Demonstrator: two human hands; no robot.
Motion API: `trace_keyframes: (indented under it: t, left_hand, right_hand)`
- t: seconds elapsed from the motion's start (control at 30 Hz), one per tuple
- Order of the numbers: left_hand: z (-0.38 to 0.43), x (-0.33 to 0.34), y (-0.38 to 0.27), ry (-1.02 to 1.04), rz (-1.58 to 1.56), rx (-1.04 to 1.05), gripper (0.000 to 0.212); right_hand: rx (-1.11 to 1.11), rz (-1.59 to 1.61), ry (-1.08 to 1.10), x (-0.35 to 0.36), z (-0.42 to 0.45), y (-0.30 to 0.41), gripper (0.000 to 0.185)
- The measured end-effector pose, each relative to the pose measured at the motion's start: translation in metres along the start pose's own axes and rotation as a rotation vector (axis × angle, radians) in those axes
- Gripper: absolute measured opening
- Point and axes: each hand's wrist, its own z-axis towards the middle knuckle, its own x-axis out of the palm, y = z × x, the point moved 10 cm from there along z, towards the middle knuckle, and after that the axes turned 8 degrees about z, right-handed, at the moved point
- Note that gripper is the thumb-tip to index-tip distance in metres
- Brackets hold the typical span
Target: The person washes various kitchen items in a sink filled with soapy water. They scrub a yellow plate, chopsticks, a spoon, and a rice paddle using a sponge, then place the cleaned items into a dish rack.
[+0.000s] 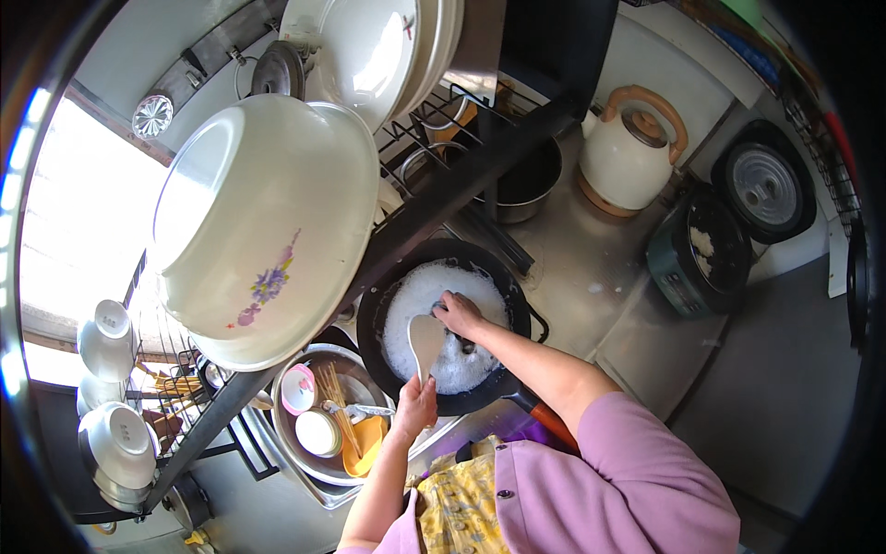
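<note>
A black wok [372, 322] sits in front of me, filled with white foamy suds [408, 287]. My left hand [418, 404] grips the handle of a white rice paddle [426, 338], whose broad blade is raised over the foam. Against the blade's edge is my right hand [459, 316], fingers curled around a small greyish thing [439, 305], perhaps a scrubber, mostly hidden by the fingers. Dark patches of the wok's bottom show through the suds beside the right wrist. An orange-brown handle [550, 420] extends from the wok towards my body.
Left of the wok, a metal basin [282, 436] in the sink holds bowls, chopsticks and a yellow utensil. A black dish rack [443, 201] with a large enamel basin [277, 208] overhangs the wok. A kettle [626, 163] and an open rice cooker [675, 260] stand at the right.
</note>
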Motion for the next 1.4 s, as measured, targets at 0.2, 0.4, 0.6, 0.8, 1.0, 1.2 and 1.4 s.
trace_keyframes:
  t: [0.2,0.4,0.6,0.8,1.0,1.2,1.4]
  left_hand:
    - [-0.005,-0.007,-0.003,0.095,-0.341,-0.065,0.013]
    - [-0.003,-0.006,-0.004,0.110,-0.365,-0.091,0.012]
    - [0.000,-0.011,0.006,0.057,-0.355,-0.129,0.012]
    - [0.002,0.007,-0.010,0.062,-0.329,-0.147,0.015]
    - [-0.012,0.030,-0.029,0.119,-0.231,-0.142,0.011]
    - [-0.015,0.031,-0.026,0.115,-0.189,-0.115,0.008]
    - [-0.011,0.031,-0.017,0.089,-0.133,-0.156,0.010]
  right_hand:
    - [-0.134,-0.406,0.123,0.019,-0.055,0.017,0.035]
    - [-0.032,0.029,0.292,0.033,-0.046,-0.017,0.050]
    - [0.133,0.879,0.107,-0.007,-0.056,0.027,0.057]
    - [-0.570,0.017,-0.174,-0.026,-0.119,0.131,0.057]
    - [-0.543,0.006,-0.265,-0.032,-0.090,0.121,0.039]
    - [-0.390,0.297,0.058,-0.016,-0.042,0.103,0.049]
    - [-0.021,0.949,0.204,0.012,-0.026,0.055,0.062]
